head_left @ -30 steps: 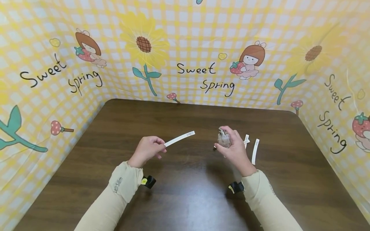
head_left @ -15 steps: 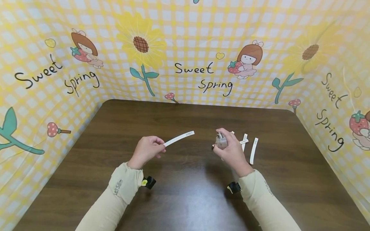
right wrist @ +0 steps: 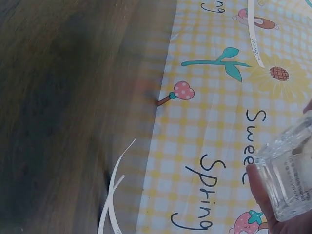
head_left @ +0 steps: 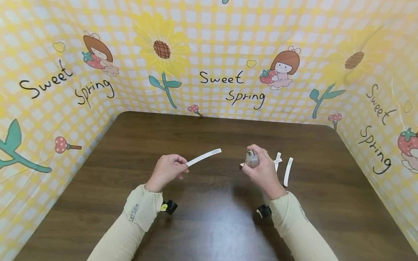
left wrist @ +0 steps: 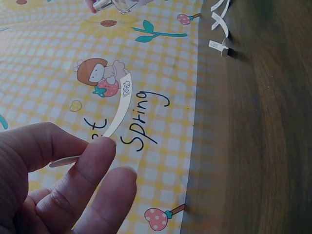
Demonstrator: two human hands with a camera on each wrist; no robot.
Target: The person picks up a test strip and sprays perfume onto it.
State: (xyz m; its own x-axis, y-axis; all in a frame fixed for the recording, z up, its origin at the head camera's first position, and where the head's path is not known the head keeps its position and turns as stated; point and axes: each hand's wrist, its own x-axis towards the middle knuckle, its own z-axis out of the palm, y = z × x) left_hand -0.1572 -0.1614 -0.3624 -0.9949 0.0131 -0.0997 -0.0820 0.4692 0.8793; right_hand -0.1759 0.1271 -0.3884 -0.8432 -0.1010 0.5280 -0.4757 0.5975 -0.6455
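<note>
My left hand (head_left: 166, 171) pinches one end of a white paper test strip (head_left: 205, 156) between thumb and fingers. The strip bows slightly, and printed lettering (left wrist: 126, 89) shows near its free end in the left wrist view. Across from it, my right hand (head_left: 267, 175) grips a small clear glass perfume bottle (head_left: 250, 160) above the table, index finger on the metal spray top (head_left: 250, 152). A gap separates the bottle from the strip's tip. In the right wrist view the bottle (right wrist: 287, 173) is cut off by the frame's edge, its nozzle out of sight.
To the right of the right hand, a white strip (head_left: 288, 172) lies on the dark wooden table (head_left: 209, 221). Other strips (head_left: 277, 159) cross each other there, partly hidden by the hand. A yellow checked cloth (head_left: 215, 43) surrounds the table's back and sides.
My right hand has shifted slightly left and down with the bottle, uncovering more of the crossed strips. The left hand and its strip have hardly moved.
</note>
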